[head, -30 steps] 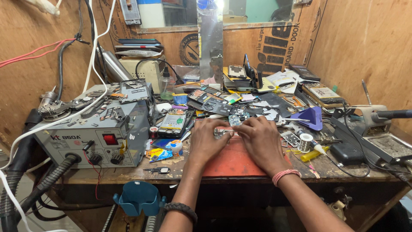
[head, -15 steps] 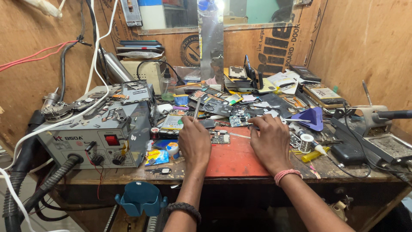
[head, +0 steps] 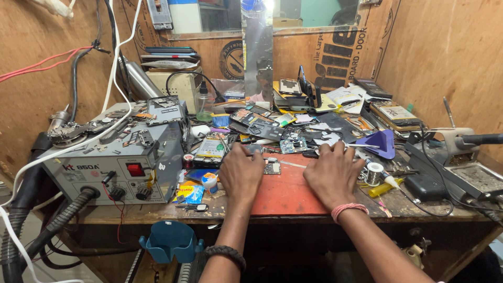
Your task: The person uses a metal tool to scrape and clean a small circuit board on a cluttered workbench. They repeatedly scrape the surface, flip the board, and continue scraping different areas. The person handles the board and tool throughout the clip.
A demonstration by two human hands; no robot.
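Cluttered wooden table, plywood walls on three sides. One red mat, one grey rework station, one solder spool. Your two hands lie palm-down on the mat: left hand and right hand, grips flat, holding nothing. One small circuit board sits between them.

A grey rework station is set at the bench's left; a solder spool and purple wedge are seen well right of it, a blue cup below it.
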